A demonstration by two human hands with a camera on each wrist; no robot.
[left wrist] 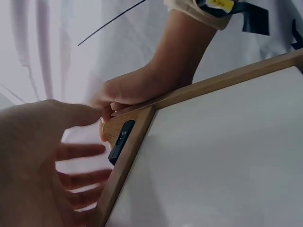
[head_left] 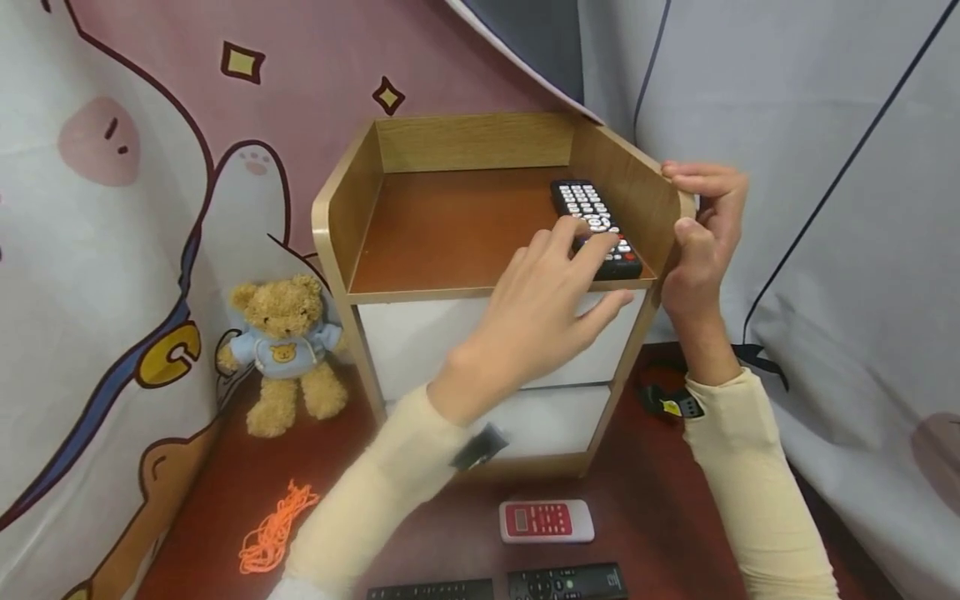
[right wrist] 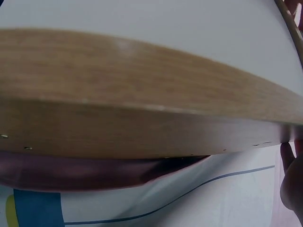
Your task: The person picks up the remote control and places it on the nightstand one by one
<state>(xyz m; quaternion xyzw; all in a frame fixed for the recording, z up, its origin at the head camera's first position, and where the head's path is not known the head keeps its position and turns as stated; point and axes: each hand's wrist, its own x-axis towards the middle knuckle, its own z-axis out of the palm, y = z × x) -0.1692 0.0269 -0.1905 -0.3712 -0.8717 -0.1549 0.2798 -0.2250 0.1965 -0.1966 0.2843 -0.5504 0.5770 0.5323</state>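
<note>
A small wooden cabinet (head_left: pixel 472 143) with white drawer fronts (head_left: pixel 420 329) stands in the middle of the head view. On its brown top, along the right side wall, lies a black remote control (head_left: pixel 581 198) with white buttons. My left hand (head_left: pixel 528 304) hovers at the near end of this remote, fingers spread and loosely bent, overlapping it in the head view. The left wrist view shows those fingers apart, with the remote (left wrist: pixel 122 141) beyond them. With thumb and fingers, my right hand (head_left: pixel 705 237) grips the front edge of the cabinet's right side panel (right wrist: pixel 142 71).
A teddy bear (head_left: pixel 288 350) in a blue hoodie sits left of the cabinet. Orange string (head_left: pixel 273 533) lies on the dark red table. In front are a white-and-red remote (head_left: pixel 546 522) and two black remotes, one (head_left: pixel 566 581) at the bottom edge. Printed curtains hang behind.
</note>
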